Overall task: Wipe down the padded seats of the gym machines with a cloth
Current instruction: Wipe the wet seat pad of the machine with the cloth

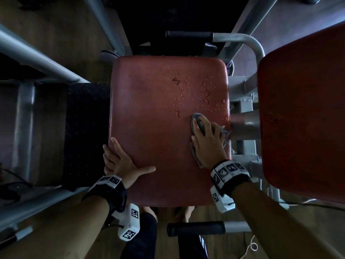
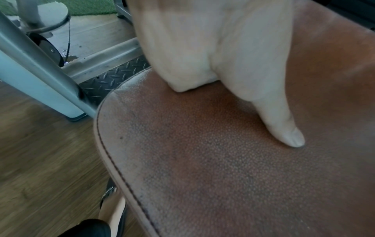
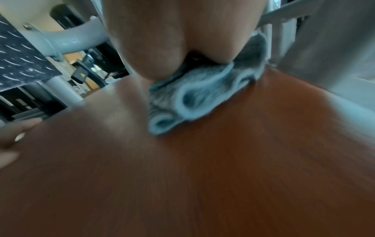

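A red padded seat (image 1: pixel 149 109) fills the middle of the head view, with water droplets (image 1: pixel 183 90) and black squiggle marks (image 1: pixel 207 97) on its far right part. My right hand (image 1: pixel 207 143) presses a crumpled grey cloth (image 1: pixel 195 116) onto the seat's right side, just below the droplets; a fold of cloth rises between two fingers. In the right wrist view the cloth (image 3: pixel 192 99) bunches out from under the palm (image 3: pixel 162 40). My left hand (image 1: pixel 121 161) rests on the seat's near left edge, holding nothing, thumb (image 2: pixel 280 121) spread flat on the seat (image 2: pixel 223 176).
A second red pad (image 1: pixel 302 118) stands close on the right. Grey frame tubes (image 1: pixel 37 55) run on the left, beside a black checker plate (image 1: pixel 85 128). Black handle grips lie beyond (image 1: pixel 188 35) and before (image 1: pixel 196 228) the seat. My legs (image 1: pixel 141 236) stand at its front on a wooden floor.
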